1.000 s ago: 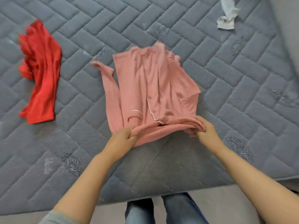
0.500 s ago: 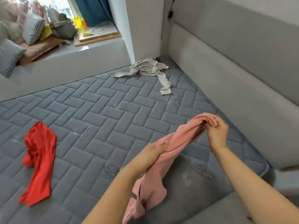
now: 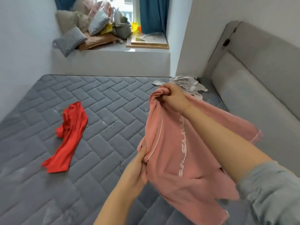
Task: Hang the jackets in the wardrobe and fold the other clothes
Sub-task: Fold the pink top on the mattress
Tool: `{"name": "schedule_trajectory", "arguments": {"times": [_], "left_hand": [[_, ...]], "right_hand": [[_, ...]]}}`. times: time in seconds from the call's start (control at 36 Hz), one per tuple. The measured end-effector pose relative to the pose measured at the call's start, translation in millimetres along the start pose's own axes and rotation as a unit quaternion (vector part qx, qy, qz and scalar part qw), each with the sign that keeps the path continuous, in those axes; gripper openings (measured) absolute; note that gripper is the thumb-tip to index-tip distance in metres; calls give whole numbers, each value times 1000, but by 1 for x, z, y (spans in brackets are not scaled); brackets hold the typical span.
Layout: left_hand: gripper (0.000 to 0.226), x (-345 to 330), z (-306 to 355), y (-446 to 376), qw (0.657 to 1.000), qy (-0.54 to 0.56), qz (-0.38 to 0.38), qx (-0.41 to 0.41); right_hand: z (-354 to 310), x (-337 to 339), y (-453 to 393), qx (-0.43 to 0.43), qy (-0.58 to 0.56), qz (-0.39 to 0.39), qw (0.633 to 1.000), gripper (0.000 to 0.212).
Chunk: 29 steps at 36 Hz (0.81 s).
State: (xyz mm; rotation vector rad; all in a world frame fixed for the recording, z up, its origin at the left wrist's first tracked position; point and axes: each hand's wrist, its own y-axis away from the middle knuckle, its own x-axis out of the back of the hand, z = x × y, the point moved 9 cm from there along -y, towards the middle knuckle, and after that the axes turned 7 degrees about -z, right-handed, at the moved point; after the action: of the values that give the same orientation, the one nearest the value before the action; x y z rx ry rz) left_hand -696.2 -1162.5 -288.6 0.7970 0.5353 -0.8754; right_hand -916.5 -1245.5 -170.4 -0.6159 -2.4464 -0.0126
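A pink garment [image 3: 180, 159] with white piping and white lettering hangs in the air above the grey quilted mattress [image 3: 100, 114]. My right hand [image 3: 172, 97] grips a bunched top corner of it, raised and stretched forward. My left hand [image 3: 138, 169] pinches its left edge lower down, near the piping. The cloth spreads out between the two hands and drapes under my right forearm. A red garment [image 3: 69, 137] lies crumpled on the left of the mattress. A pale grey-white garment [image 3: 188, 84] lies in a heap at the far right corner, partly hidden by my right hand.
A grey padded headboard [image 3: 251, 75] runs along the right side of the bed. Beyond the mattress a low white ledge [image 3: 113, 62] under a window carries cushions [image 3: 71, 40], a bag and flat boards. White walls close in the left side.
The pink garment was lifted off the mattress and opened out in the air. My right hand rose and moved forward; my left hand shifted to its left edge. The view swung up.
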Motion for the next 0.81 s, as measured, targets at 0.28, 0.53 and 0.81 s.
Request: {"name": "schedule_trajectory", "arguments": {"times": [0.28, 0.53, 0.81], "left_hand": [[48, 288, -73, 8, 954, 50, 295, -12], [68, 409, -226, 28, 888, 74, 440, 111], [76, 427, -268, -17, 843, 27, 520, 136]], "right_hand": [[132, -348, 13, -120, 5, -251, 961, 53], [282, -388, 212, -246, -41, -297, 922, 53], [425, -294, 345, -551, -269, 76, 787, 31]]}}
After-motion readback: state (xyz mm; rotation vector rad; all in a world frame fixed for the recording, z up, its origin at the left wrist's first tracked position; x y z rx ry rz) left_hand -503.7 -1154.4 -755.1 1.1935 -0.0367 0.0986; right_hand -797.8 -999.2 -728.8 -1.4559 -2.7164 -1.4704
